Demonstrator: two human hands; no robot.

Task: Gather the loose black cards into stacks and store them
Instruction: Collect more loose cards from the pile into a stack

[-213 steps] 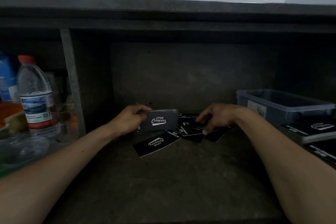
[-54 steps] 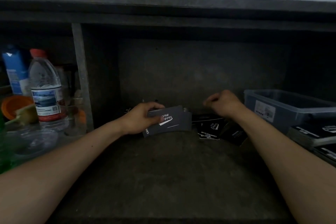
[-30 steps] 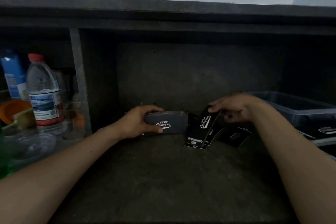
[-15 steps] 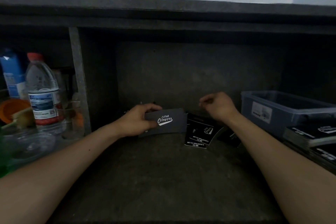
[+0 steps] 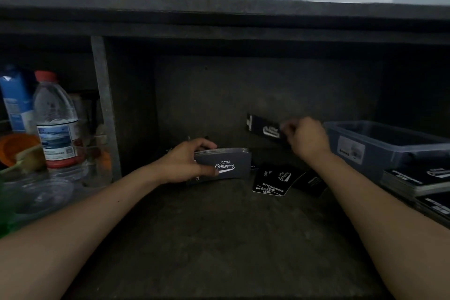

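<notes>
The left hand (image 5: 187, 161) grips a thick stack of cards (image 5: 225, 164). The thumb lies across the front and the fingers curl over the top edge, so the hand is closed tight on the stack. The stack stands on its long side on the shelf floor (image 5: 219, 238), with its long way going left to right. Its front faces the camera and has white words that say "CLUB Camping". The cards are thin, flat and dark, with round corners, and their top edges show as fine lines. The right hand (image 5: 307, 139) is up in the air, to the right of the stack and higher. Its fingertips pinch the right end of one single card (image 5: 264, 128). That card sticks out to the left, long way nearly level, and it looks blurry. Under it, a few loose cards (image 5: 272, 179) lie flat on the shelf floor just to the right of the stack, some on top of others, with small white print. The shelf floor is dark, dull and rough. On the far right sits a see-through plastic bin (image 5: 379, 143) with a white label, and in front of it are more neat card piles (image 5: 418, 178). A grey post (image 5: 104, 109) stands on the left. Past it are a clear water bottle (image 5: 56, 124) with a red cap, a blue carton (image 5: 14, 100) and an orange bowl (image 5: 12, 146).
</notes>
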